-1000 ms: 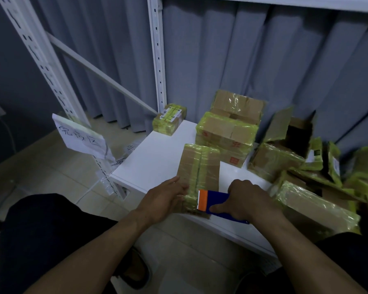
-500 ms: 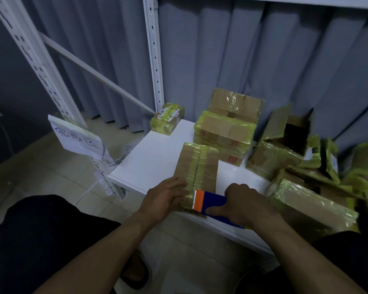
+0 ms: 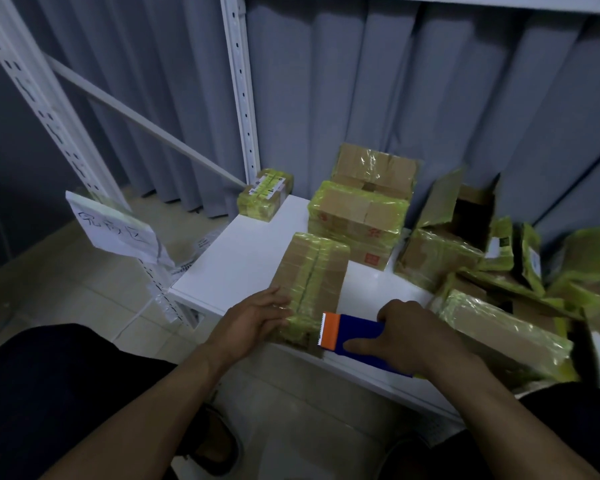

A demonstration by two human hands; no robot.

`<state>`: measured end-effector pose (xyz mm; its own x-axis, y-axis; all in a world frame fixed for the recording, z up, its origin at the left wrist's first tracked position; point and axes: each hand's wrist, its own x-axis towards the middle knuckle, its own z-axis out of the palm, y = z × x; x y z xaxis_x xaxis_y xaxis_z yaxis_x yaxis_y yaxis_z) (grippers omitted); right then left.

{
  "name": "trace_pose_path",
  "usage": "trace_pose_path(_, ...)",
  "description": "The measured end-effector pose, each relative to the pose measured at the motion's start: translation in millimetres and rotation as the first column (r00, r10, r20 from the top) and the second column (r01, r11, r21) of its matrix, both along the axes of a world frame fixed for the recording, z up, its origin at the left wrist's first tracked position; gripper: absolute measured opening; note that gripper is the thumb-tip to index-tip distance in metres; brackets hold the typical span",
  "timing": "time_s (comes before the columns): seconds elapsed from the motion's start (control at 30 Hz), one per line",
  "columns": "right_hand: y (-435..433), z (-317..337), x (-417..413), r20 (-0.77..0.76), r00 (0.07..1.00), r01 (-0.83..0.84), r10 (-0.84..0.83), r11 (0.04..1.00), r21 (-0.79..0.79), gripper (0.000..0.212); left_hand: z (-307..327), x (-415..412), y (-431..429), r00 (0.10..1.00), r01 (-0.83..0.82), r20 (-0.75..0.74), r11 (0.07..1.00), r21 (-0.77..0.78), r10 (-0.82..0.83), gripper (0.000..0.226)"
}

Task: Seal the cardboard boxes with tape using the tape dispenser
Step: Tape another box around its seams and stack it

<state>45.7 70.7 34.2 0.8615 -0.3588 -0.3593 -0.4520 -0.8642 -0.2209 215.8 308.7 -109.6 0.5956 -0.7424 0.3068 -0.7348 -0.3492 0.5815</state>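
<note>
Right-hand fingers point(image 3: 361, 347) grip the tape dispenser point(image 3: 355, 329) — at the box point(image 3: 314, 268) near end.

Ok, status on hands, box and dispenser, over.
Left hand flat on yellow-taped brown cardboard box. Right hand grips blue tape dispenser with orange toothed edge at box's near right corner. Nothing blocking; other taped boxes behind.

Both bare arms are stretched forward. The left hand point(image 3: 253, 320) is laid flat, fingers straight, against the box point(image 3: 312, 271). The right hand point(image 3: 407, 336) is curled round the dispenser point(image 3: 355, 332).
</note>
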Motion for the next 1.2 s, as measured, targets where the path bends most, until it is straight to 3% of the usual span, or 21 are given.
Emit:
trace_pose_path(0.17,-1.7,-14.1,9.6,-0.038,0.999,0.006,-0.007,1.0,-0.018,0.067,0.6,0.8,2.2,0.984,-0.005,0.179,0.996,0.087,-0.01,0.026)
trace_pose_path(0.4,-1.9,-23.6,14.9,-0.038,0.999,-0.001,0.001,1.0,-0.007,0.066,9.3,-14.6,-7.8,0.955,0.075,0.278,0.99,0.117,-0.105,0.039)
trace_pose_path(0.63,3.4,-31.9,7.0,0.01,1.0,-0.014,0.014,1.0,0.01,0.068,8.4,-12.6,-14.8,0.959,0.025,0.281,0.998,0.051,-0.039,0.03)
trace_pose_path(0.83,8.2,-24.4,-4.3,0.09,0.996,-0.015,0.003,0.991,0.132,0.064,10.4,-5.3,-13.9,0.963,0.042,0.262,0.998,0.054,-0.055,0.031)
trace_pose_path(1.07,-17.4,-4.0,-27.2,0.074,0.994,0.071,-0.08,0.99,0.119,0.06,10.6,5.8,-9.4,0.976,-0.028,0.215,1.0,0.005,0.026,0.026)
trace_pose_path(1.2,-27.4,-14.5,-30.0,0.033,0.996,0.075,-0.077,0.995,0.066,0.062,15.9,4.7,-14.0,0.972,0.003,0.234,0.999,0.036,-0.012,0.022)
